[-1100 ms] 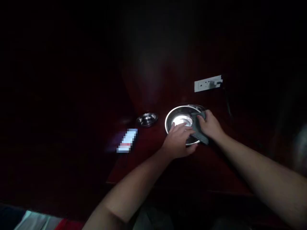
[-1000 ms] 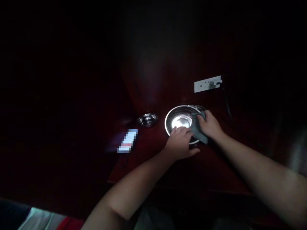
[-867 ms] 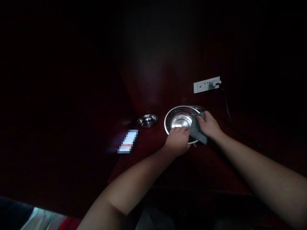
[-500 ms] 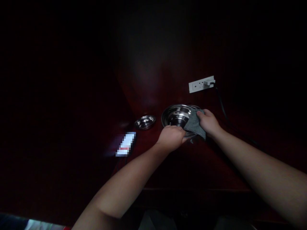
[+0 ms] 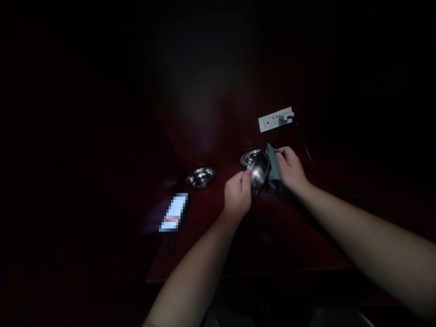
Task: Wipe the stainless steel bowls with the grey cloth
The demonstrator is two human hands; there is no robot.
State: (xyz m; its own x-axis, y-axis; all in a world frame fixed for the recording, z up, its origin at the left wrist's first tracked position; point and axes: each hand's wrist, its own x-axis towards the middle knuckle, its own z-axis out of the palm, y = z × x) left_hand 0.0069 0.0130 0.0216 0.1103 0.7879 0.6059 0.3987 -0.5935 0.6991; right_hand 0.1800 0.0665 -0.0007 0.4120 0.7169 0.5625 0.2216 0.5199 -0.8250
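Note:
A shiny metal bowl [image 5: 258, 176], tilted on its side with its outer wall towards me, is gripped by my left hand [image 5: 237, 193]. My right hand [image 5: 292, 170] is closed on a grey-green cloth [image 5: 274, 168] at the bowl's right side; whether the cloth touches the bowl's inside I cannot tell. Behind the held bowl, partly hidden by it, several round metal dishes [image 5: 248, 157] appear stacked on the dark red tabletop [image 5: 211, 236]. A smaller metal bowl [image 5: 200, 178] sits upright to the left.
A phone [image 5: 174, 212] with a lit, blurred-out screen lies at the left, a dark cable beside it. A white wall socket [image 5: 275, 119] with a plug in it is at the back, its black cord [image 5: 304, 145] running down to the right. The table's front edge shows nearest me.
The bowl has turned from facing upward to standing on its side, which uncovers the dishes behind it. The cloth and my right hand have shifted with it. The view has moved slightly.

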